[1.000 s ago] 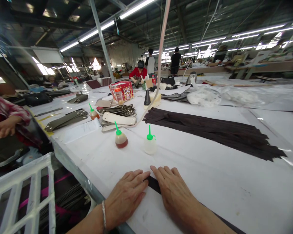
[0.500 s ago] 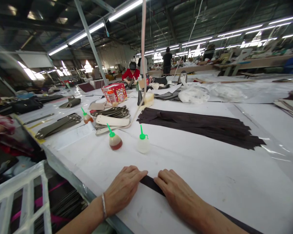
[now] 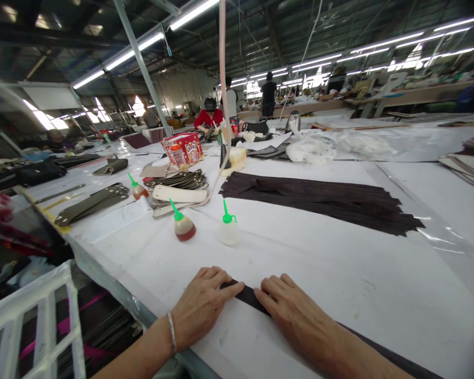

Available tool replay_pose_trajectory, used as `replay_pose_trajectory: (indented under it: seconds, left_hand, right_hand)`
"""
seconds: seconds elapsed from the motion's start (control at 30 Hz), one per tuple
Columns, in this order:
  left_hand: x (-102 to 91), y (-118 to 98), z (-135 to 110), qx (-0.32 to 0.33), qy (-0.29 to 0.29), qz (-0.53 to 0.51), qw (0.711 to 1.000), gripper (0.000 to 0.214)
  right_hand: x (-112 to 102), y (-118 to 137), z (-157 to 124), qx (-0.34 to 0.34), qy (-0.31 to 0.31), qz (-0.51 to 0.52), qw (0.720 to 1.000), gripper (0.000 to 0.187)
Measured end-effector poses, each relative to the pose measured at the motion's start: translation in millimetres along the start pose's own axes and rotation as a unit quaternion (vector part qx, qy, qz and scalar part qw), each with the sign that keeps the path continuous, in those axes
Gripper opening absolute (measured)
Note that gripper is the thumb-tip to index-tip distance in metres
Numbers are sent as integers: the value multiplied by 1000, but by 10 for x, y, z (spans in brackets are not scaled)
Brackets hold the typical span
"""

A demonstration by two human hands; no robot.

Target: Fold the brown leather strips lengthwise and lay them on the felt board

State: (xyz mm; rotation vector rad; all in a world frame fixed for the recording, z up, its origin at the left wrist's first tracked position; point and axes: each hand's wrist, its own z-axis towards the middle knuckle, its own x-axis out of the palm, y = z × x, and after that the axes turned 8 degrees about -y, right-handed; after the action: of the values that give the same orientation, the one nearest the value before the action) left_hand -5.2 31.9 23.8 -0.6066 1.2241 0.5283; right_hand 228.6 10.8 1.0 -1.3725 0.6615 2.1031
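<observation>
A long dark strip (image 3: 251, 298), which looks like leather or fabric, runs diagonally over the white table. Near its far end my left hand (image 3: 204, 301) is closed on it, with the index finger stretched along the top and a bracelet at the wrist. My right hand (image 3: 294, 310) has its bent fingers pressed together on the same strip, a short gap away. Under the right forearm the strip is partly hidden, and it comes out again towards the lower right. Both thumbs are hard to make out.
Two green-tipped squeeze bottles, one with reddish liquid (image 3: 185, 231) and one whitish (image 3: 229, 232), stand ahead. Behind them lie a pile of dark strips (image 3: 319, 200) and stacked pale straps (image 3: 179, 195). A white plastic crate (image 3: 39, 321) stands lower left, beside the table edge (image 3: 114, 292).
My left hand has shifted slightly along the strip towards the right hand, and a bit of strip now shows beyond its index finger. My right hand stays on the strip. The view has turned slightly.
</observation>
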Motion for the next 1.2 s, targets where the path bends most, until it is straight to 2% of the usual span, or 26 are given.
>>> replay_pose_trajectory:
  seconds: [0.33, 0.47, 0.53, 0.6, 0.67, 0.73, 0.83, 0.9, 1.0, 1.2]
  left_hand:
    - [3, -45, 40, 10, 41, 38, 998, 52]
    - [0, -29, 30, 12, 35, 33, 999, 56]
    - [1, -58, 39, 10, 14, 33, 999, 57]
    - [13, -153, 77, -4, -32, 31, 999, 55]
    - [51, -321, 148, -22, -90, 11, 996, 53]
    - [127, -532, 234, -34, -110, -40, 993, 49]
    - [282, -796, 327, -54, -78, -118, 989, 43]
    - [367, -876, 340, -73, -60, -127, 987, 40]
    - [422, -873, 309, -70, -46, -116, 990, 37]
    - [432, -824, 254, -27, -38, -91, 995, 49]
  right_hand:
    - [-150, -91, -262, 11, 17, 25, 999, 19]
    - [-229, -117, -364, 26, 27, 38, 999, 24]
    - [-245, -130, -404, 29, 25, 41, 998, 26]
    - [-244, -139, -428, 27, 20, 39, 999, 25]
    - [-233, -139, -436, 18, 12, 28, 999, 21]
    - [-224, -131, -435, 13, 3, 11, 1000, 17]
    - [-231, -112, -429, 15, 6, -10, 1000, 15]
    - [-252, -104, -435, 15, 18, -19, 1000, 14]
    - [-299, -111, -480, 13, 26, -22, 999, 13]
    - [-401, -148, -689, 22, 29, -24, 999, 11]
